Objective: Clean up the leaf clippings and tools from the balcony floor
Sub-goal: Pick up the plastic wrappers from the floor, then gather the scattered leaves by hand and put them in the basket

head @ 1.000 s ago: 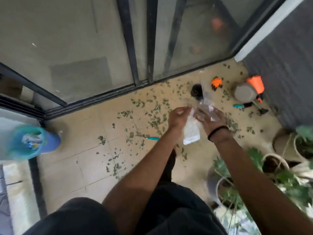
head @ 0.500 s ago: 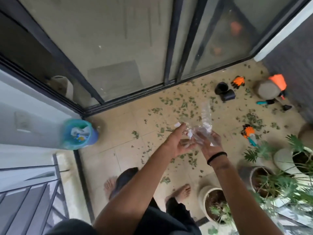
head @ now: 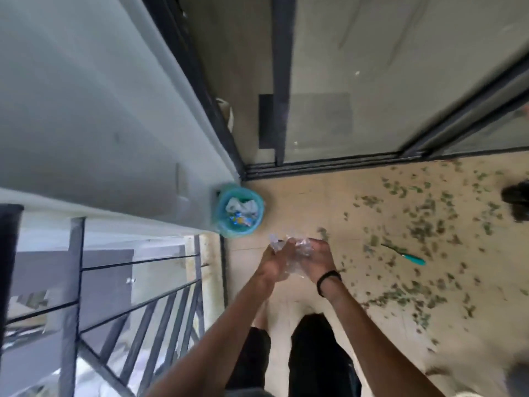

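Note:
A crumpled clear plastic bag (head: 294,250) is squeezed between both my hands at chest height over the floor. My left hand (head: 276,260) grips its left side and my right hand (head: 319,257), with a black band on the wrist, grips its right side. Green leaf clippings (head: 423,230) are scattered across the beige tiles to the right. A teal-handled tool (head: 406,255) lies among them. A blue waste bin (head: 240,213) with a teal liner and some trash inside stands just beyond my hands, against the wall.
A black metal railing (head: 128,296) closes off the left side. Dark-framed sliding glass doors (head: 343,161) run along the far edge of the floor. A dark object (head: 516,197) sits at the right edge. My legs and bare feet stand below my hands.
My view has swung left, so the bin now sits right beyond my hands and the pots and orange tools have left the frame. The bag is now crumpled smaller between both hands.

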A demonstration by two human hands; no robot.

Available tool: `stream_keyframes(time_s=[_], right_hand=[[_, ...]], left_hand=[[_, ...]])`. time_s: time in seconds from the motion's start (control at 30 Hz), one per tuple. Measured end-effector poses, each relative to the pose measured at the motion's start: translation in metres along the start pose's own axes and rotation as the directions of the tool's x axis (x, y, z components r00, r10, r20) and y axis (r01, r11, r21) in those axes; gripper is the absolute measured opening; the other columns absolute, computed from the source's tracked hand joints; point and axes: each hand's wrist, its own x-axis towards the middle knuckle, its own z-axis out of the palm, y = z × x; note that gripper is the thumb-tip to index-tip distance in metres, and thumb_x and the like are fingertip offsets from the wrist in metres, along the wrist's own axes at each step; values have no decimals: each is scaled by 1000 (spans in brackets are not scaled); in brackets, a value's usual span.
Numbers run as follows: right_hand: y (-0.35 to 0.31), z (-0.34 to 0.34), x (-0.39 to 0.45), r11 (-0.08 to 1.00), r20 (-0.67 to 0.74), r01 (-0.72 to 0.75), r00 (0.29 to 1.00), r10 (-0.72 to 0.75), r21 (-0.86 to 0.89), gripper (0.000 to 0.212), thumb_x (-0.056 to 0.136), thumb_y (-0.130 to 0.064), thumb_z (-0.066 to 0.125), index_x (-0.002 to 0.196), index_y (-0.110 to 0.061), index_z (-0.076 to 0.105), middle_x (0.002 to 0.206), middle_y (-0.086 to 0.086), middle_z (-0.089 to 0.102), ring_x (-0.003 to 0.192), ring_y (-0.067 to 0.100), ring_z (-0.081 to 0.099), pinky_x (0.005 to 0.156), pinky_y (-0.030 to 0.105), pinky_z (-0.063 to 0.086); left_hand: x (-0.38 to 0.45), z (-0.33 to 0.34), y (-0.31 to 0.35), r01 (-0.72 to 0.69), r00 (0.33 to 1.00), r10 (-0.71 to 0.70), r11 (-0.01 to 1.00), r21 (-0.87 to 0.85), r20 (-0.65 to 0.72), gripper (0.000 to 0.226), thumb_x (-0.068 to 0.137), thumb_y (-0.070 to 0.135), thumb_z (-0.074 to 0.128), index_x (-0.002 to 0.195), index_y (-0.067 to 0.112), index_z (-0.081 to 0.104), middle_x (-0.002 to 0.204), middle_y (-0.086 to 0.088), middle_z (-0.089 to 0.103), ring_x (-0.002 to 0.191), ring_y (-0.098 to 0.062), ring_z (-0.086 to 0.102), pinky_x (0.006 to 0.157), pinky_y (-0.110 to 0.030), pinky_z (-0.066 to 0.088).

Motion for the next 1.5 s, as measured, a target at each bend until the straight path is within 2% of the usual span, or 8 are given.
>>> stream_keyframes(time_s=[0.17, 0.37, 0.63, 0.8, 1.07, 1.17, 1.3, 1.5], right_hand=[[-1, 97, 103, 965, 56, 68, 997, -56, -252, 17, 80, -19, 77, 74, -5, 69, 74, 8, 69, 70, 13, 60, 59, 24, 43], [66, 205, 282, 782, 192, 322, 947, -259, -533, 29, 83, 5, 61, 107, -5, 74, 114, 19, 61, 105, 34, 64, 97, 31, 50], [186, 306, 443, 191, 494, 520, 853, -165, -833, 52, 86, -2, 64, 136, -3, 50, 153, 30, 28, 138, 50, 33, 99, 51, 50], [235, 346, 483, 114, 472, 467, 881, 21, -877, 48, 102, -18, 43, 149, -8, 41, 155, 22, 30, 139, 44, 33, 109, 55, 39], [233, 329, 469, 358, 435, 346, 877, 204, -867, 85, 99, -17, 55, 162, -22, -2, 169, 10, 0, 154, 43, 0, 123, 58, 16], [209, 304, 446, 567, 457, 356, 888, 41, -742, 111, 74, -17, 85, 161, -24, 15, 165, 12, 17, 151, 38, 21, 122, 46, 28], [177, 253, 383, 816, 301, 253, 948, -102, -521, 84, 75, 5, 68, 153, -12, 40, 155, 15, 40, 144, 33, 35, 120, 34, 28], [179, 154, 247, 924, -80, -183, 983, 166, -335, 68, 76, 7, 52, 141, -13, 55, 142, 13, 55, 134, 28, 50, 113, 30, 39]], left_hand=[[96, -93, 20, -5, 997, -3, 994, -109, -78, 6, 102, 14, 58, 106, 14, 62, 100, -7, 68, 72, -12, 69, 59, -28, 52], [287, -179, 20, 45, 971, -60, 996, -71, -231, 36, 107, 21, 47, 142, 28, 44, 133, -4, 59, 100, -23, 57, 82, -35, 45], [439, -245, -59, 54, 960, 165, 687, 724, -228, 59, 96, 7, 56, 153, 12, 41, 148, -15, 53, 133, -33, 52, 111, -37, 38], [461, -257, -90, -33, 975, 203, 539, 842, -91, 53, 94, 5, 58, 146, 12, 52, 148, -14, 51, 137, -30, 47, 112, -27, 28], [432, -263, -79, 8, 967, 222, 459, 888, -124, 47, 95, 11, 59, 141, 19, 56, 145, -10, 50, 129, -27, 54, 110, -34, 40], [413, -250, -66, 21, 966, 223, 431, 902, -129, 44, 95, 18, 61, 140, 20, 57, 142, -12, 49, 131, -25, 50, 107, -29, 36], [388, -219, -51, -40, 962, 264, 391, 919, -71, 41, 95, 21, 63, 136, 16, 60, 139, -14, 56, 134, -27, 49, 108, -30, 34], [300, -140, -53, -142, 973, 224, 406, 903, 52, 27, 97, 24, 63, 122, 15, 67, 115, -10, 71, 113, -26, 65, 91, -22, 40]])
